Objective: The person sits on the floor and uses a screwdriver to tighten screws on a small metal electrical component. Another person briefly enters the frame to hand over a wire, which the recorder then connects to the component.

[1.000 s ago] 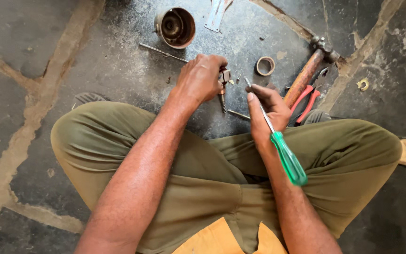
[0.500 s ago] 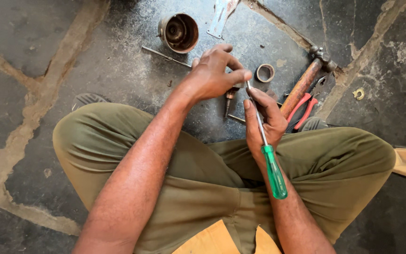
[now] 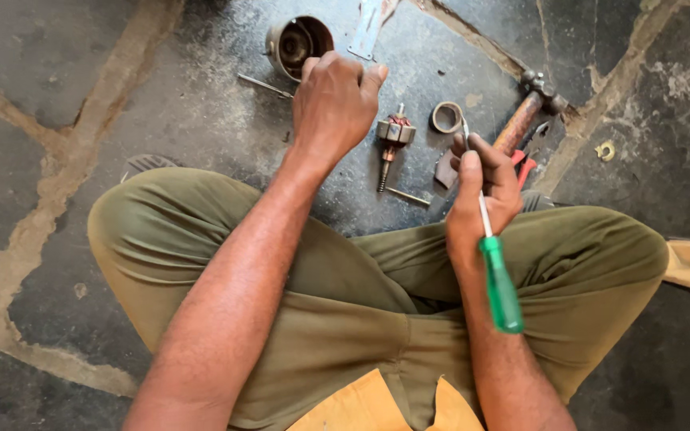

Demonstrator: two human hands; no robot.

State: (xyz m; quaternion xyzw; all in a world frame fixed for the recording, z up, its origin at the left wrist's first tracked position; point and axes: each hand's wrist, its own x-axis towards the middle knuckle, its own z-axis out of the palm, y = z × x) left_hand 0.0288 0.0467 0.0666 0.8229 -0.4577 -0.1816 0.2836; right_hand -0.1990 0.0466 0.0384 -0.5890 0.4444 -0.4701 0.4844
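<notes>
My right hand (image 3: 481, 195) grips a screwdriver by its thin shaft. Its green handle (image 3: 501, 283) hangs down over my lap and its tip points up toward a small metal ring (image 3: 446, 117). My left hand (image 3: 333, 108) hovers with loosely curled fingers and nothing in it, its fingertips just short of a round metal motor housing (image 3: 297, 41). A small motor armature (image 3: 393, 137) with a copper winding and a shaft lies on the stone floor between my two hands, touched by neither. A thin metal pin (image 3: 407, 195) lies below it.
A wooden-handled hammer (image 3: 521, 120) and red-handled pliers (image 3: 527, 166) lie right of my right hand. A thin rod (image 3: 265, 85) and a flat metal bracket (image 3: 367, 24) lie near the housing. A small brass piece (image 3: 604, 150) sits at the far right. My crossed legs (image 3: 345, 271) fill the foreground.
My left hand has let go of the armature, which now lies on the floor, and has moved up toward the housing. My right hand has turned the screwdriver more upright.
</notes>
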